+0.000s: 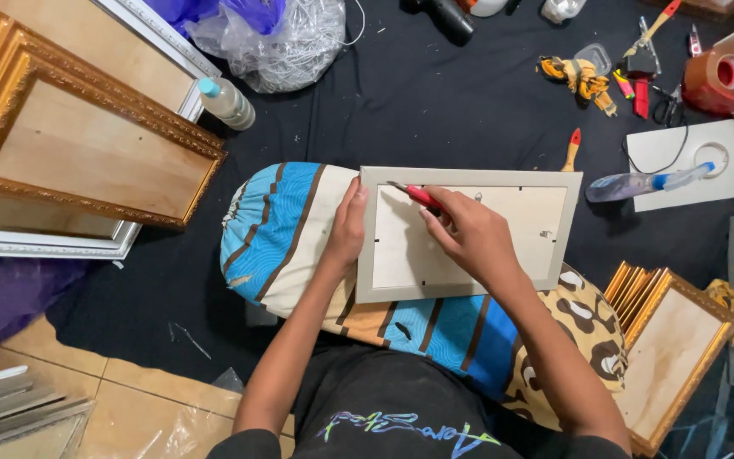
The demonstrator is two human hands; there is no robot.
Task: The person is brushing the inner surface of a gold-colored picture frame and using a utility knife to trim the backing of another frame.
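A grey picture frame (554,183) lies face down, its pale backing board up, on a striped blue, cream and brown bolster pillow (278,225) across my lap. My left hand (348,225) presses on the frame's left edge and holds it steady. My right hand (467,234) grips a red-handled tool (418,195), whose metal tip touches the backing near the frame's top left inner edge.
Gold ornate frames (87,144) lie stacked at left and another gold stack (673,340) at lower right. A plastic bottle (225,100), clear wrap, a spray bottle (643,181), a tape roll (724,78), scissors, pliers and a red-tipped brush (573,149) lie on the black cloth.
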